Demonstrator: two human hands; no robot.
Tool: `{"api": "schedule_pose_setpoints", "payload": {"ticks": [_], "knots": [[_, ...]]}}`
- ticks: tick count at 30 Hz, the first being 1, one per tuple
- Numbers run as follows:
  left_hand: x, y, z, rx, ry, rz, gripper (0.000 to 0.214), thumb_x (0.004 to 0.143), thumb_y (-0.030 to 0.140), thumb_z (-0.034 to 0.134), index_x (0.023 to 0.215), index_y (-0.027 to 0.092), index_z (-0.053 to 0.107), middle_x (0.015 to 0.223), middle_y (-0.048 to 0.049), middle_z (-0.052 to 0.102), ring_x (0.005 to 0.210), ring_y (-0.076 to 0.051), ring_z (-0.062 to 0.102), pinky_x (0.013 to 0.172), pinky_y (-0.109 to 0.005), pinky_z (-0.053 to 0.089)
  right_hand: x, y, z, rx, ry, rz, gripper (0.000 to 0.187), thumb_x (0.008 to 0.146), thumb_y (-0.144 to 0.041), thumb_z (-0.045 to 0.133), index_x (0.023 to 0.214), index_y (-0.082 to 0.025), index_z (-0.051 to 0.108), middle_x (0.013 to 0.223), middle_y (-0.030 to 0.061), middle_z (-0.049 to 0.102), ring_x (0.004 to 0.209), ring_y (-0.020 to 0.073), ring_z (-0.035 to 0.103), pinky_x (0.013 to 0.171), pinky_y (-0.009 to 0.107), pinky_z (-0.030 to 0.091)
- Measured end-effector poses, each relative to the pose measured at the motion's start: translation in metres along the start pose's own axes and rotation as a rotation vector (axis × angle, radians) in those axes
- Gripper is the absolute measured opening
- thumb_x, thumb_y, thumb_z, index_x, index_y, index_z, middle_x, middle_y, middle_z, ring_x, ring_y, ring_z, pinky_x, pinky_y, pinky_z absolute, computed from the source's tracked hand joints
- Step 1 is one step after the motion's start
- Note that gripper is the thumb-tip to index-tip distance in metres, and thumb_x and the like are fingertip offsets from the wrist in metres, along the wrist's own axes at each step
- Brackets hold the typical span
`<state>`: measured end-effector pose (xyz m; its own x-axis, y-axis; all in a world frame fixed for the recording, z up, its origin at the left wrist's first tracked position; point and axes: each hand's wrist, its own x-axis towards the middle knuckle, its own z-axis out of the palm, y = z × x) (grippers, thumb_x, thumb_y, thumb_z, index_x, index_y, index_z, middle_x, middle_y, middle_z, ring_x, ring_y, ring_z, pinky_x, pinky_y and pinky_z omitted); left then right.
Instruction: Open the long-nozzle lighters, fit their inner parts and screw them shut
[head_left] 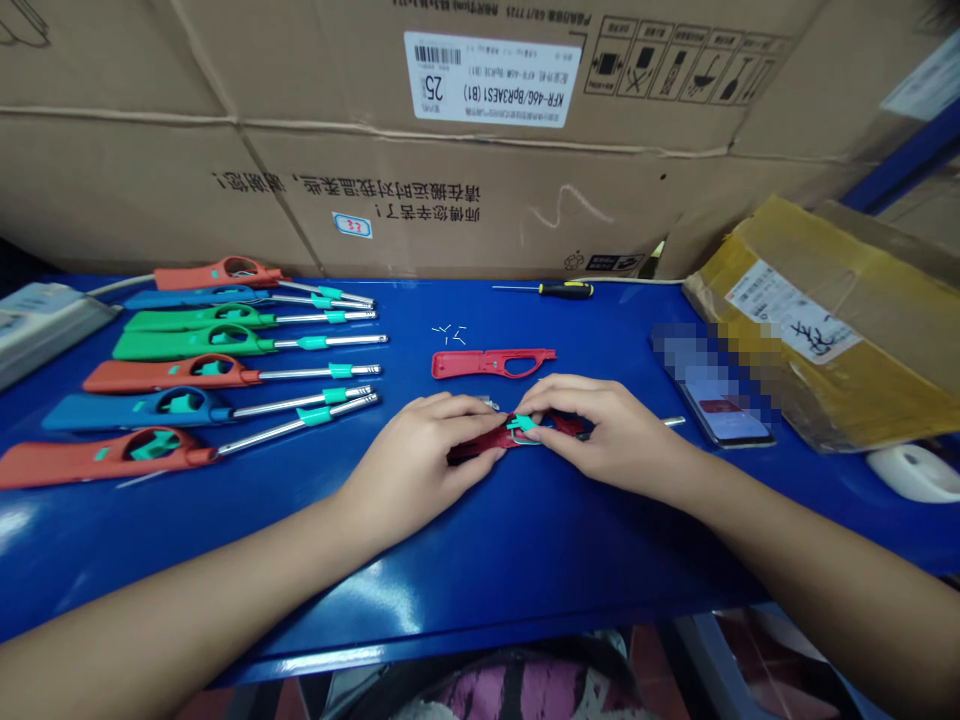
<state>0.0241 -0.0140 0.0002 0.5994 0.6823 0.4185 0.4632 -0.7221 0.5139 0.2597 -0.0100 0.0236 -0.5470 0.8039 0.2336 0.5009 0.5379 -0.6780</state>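
My left hand [431, 450] is closed around the handle end of an opened red lighter half [480, 440] at the middle of the blue table. Thumb and forefinger of my right hand [600, 430] pinch a small teal trigger piece [523, 424] over that same half. A metal tube tip [674, 421] sticks out beyond my right hand. Just behind the hands lies the other red handle half [480, 364], hollow side up. Several tiny white pins [452, 333] are scattered behind it. My fingers hide much of the inside of the held half.
Several long-necked lighters [172, 375] lie in a row at the left, near a power strip [45, 320]. A screwdriver [562, 289] lies at the back, before a large cardboard box [360, 150]. To the right are a phone [720, 400], a taped carton [840, 390] and a white mouse [915, 472].
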Motion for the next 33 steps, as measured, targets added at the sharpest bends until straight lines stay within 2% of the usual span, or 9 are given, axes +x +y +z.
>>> {"api": "schedule_pose_setpoints", "payload": {"ticks": [11, 16, 21, 29, 33], "knots": [[0.0008, 0.0002, -0.003, 0.102, -0.08, 0.019, 0.026, 0.095, 0.022, 0.065, 0.12, 0.02, 0.072, 0.114, -0.0057, 0.072, 0.098, -0.023, 0.063, 0.086, -0.041, 0.055, 0.0014, 0.0027, -0.0017, -0.033, -0.017, -0.038, 0.013, 0.091, -0.015, 0.067, 0.103, -0.016, 0.073, 0.103, 0.0059, 0.075, 0.098, 0.0147, 0.067, 0.09, 0.028, 0.052], [0.0, 0.0009, -0.0036, 0.121, -0.063, 0.007, 0.026, 0.096, 0.025, 0.065, 0.121, 0.022, 0.072, 0.114, -0.005, 0.073, 0.098, -0.023, 0.059, 0.087, -0.042, 0.054, 0.0029, 0.005, -0.0037, -0.082, -0.001, -0.097, 0.012, 0.091, -0.017, 0.07, 0.102, -0.019, 0.073, 0.102, 0.0022, 0.077, 0.099, 0.0136, 0.068, 0.094, 0.029, 0.05], [-0.0015, -0.0008, -0.0031, 0.086, -0.052, 0.001, 0.028, 0.094, 0.022, 0.067, 0.121, 0.021, 0.071, 0.114, -0.0055, 0.073, 0.102, -0.023, 0.061, 0.089, -0.042, 0.055, 0.0012, 0.005, -0.0031, -0.093, 0.001, -0.078, 0.014, 0.091, -0.015, 0.07, 0.104, -0.02, 0.073, 0.104, 0.0014, 0.077, 0.101, 0.0144, 0.067, 0.095, 0.031, 0.049], [-0.0027, -0.0004, -0.0047, 0.013, -0.034, 0.047, 0.028, 0.094, 0.019, 0.067, 0.122, 0.016, 0.07, 0.111, -0.0068, 0.073, 0.106, -0.02, 0.067, 0.094, -0.035, 0.057, -0.0005, 0.0022, -0.0006, -0.054, -0.001, -0.041, 0.016, 0.092, -0.014, 0.066, 0.106, -0.02, 0.072, 0.105, 0.0019, 0.076, 0.102, 0.0142, 0.068, 0.093, 0.03, 0.05], [-0.0044, -0.0054, -0.004, 0.019, -0.045, 0.109, 0.031, 0.095, 0.018, 0.066, 0.126, 0.015, 0.069, 0.115, -0.0086, 0.073, 0.11, -0.021, 0.067, 0.096, -0.037, 0.058, -0.0008, 0.0028, 0.0008, -0.011, 0.001, -0.031, 0.015, 0.091, -0.014, 0.067, 0.105, -0.019, 0.072, 0.104, 0.0035, 0.075, 0.1, 0.0147, 0.068, 0.092, 0.029, 0.052]]}}
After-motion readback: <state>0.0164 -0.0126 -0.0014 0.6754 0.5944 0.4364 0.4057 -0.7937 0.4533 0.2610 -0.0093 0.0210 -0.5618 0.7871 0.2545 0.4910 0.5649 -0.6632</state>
